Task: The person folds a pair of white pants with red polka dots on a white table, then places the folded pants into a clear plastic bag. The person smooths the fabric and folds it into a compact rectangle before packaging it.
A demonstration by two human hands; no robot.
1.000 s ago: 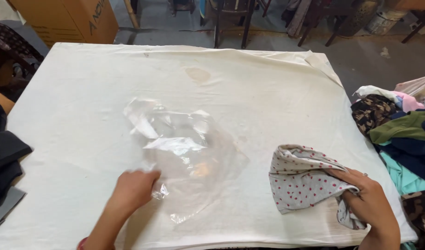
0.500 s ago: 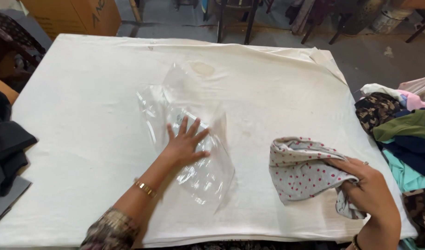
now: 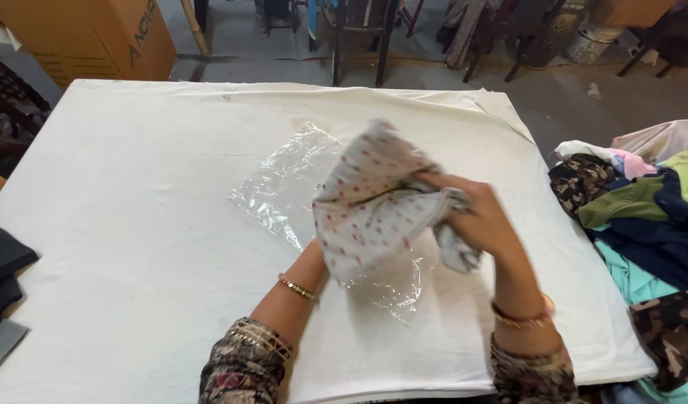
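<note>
Dotted cloth (image 3: 370, 209) hangs at centre frame, bunched in the closed right hand (image 3: 475, 217), above a flat clear plastic bag (image 3: 284, 191). Her left hand (image 3: 314, 258) is hidden behind it, grip unclear; the cloth is not yet in the bag.

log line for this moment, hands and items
right hand: grips dotted cloth | left hand: hidden behind cloth | clear plastic bag: flat on table

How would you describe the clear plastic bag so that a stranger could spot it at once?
Start at the white cloth-covered table. Near its middle, under the spotted cloth that the right hand holds up, lies the clear plastic bag. Alone there it is see-through, crinkled and shiny.
</note>
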